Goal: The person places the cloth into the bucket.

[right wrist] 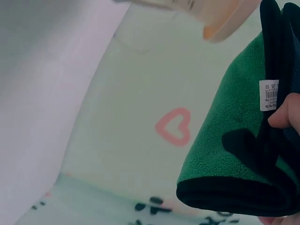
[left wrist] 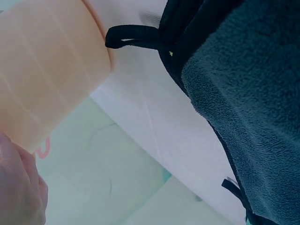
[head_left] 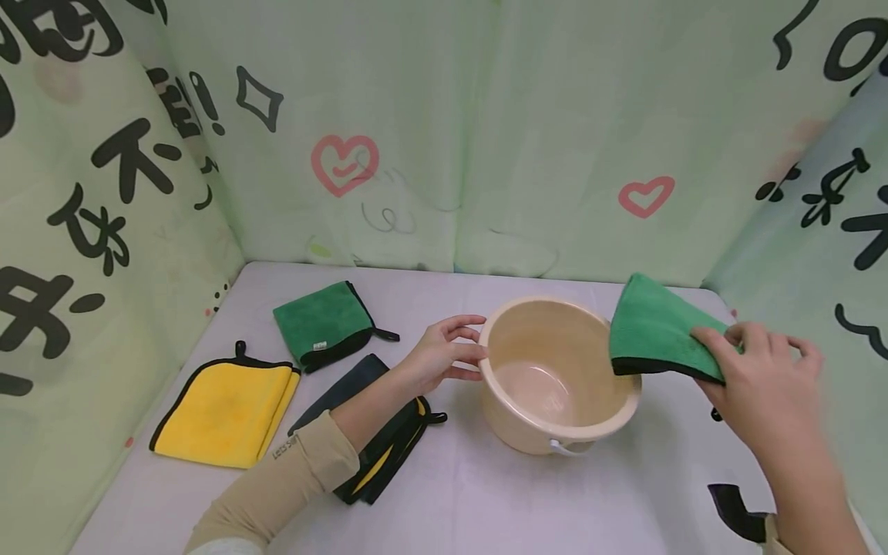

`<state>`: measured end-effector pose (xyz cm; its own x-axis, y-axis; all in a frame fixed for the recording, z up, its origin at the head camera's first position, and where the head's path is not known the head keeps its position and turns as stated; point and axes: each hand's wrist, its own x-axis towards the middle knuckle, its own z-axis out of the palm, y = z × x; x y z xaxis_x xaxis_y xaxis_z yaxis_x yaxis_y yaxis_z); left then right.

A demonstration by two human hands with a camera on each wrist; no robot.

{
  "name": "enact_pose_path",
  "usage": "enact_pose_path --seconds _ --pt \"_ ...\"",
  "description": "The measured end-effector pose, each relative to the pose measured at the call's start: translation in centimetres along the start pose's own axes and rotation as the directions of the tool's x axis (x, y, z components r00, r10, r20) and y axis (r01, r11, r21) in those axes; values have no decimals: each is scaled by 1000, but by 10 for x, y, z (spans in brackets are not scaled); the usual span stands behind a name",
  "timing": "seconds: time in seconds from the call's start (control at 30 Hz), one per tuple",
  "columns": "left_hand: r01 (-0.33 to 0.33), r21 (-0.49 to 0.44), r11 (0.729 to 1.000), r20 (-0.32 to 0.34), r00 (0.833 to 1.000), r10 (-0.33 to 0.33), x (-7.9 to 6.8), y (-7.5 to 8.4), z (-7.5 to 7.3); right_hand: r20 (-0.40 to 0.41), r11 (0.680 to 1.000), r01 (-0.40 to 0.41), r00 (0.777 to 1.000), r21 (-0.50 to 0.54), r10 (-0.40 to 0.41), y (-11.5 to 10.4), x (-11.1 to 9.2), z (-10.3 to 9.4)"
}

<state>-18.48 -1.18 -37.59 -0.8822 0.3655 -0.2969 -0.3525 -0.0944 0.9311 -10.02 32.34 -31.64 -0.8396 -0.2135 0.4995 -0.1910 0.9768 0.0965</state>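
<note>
A beige plastic bucket [head_left: 509, 420] stands upright on the table, its inside facing up and a white handle end low on its near side. My left hand [head_left: 438, 356] touches the left of its rim with extended fingers. Off the bucket's right side, my right hand [head_left: 759, 385] grips a folded green cloth [head_left: 659, 327] with black edging. The cloth is raised, and its left corner overlaps the bucket's right rim in the head view. In the right wrist view, a white label [right wrist: 269, 95] and a black loop show on this cloth.
Left of the bucket lie a second folded green cloth [head_left: 322, 320], a folded yellow cloth [head_left: 225, 412] with black trim, and a dark grey cloth [left wrist: 253, 103] showing some yellow, partly under my left forearm. Printed pale green curtains [head_left: 555, 139] enclose the white table [head_left: 499, 509].
</note>
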Motion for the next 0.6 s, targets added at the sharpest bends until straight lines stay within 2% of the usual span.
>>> enact_pose_path --seconds 0.13,0.2,0.6 --pt "-4 2 1000 1 1000 4 -1 1 0 -93 991 133 987 23 -131 -13 10 6" --pt "-1 0 1000 0 1000 1 -1 1 1 -110 983 185 977 16 -182 -19 15 9" --pt "6 8 1000 -10 1000 -6 0 0 0 -40 947 319 947 26 -318 -56 27 22"
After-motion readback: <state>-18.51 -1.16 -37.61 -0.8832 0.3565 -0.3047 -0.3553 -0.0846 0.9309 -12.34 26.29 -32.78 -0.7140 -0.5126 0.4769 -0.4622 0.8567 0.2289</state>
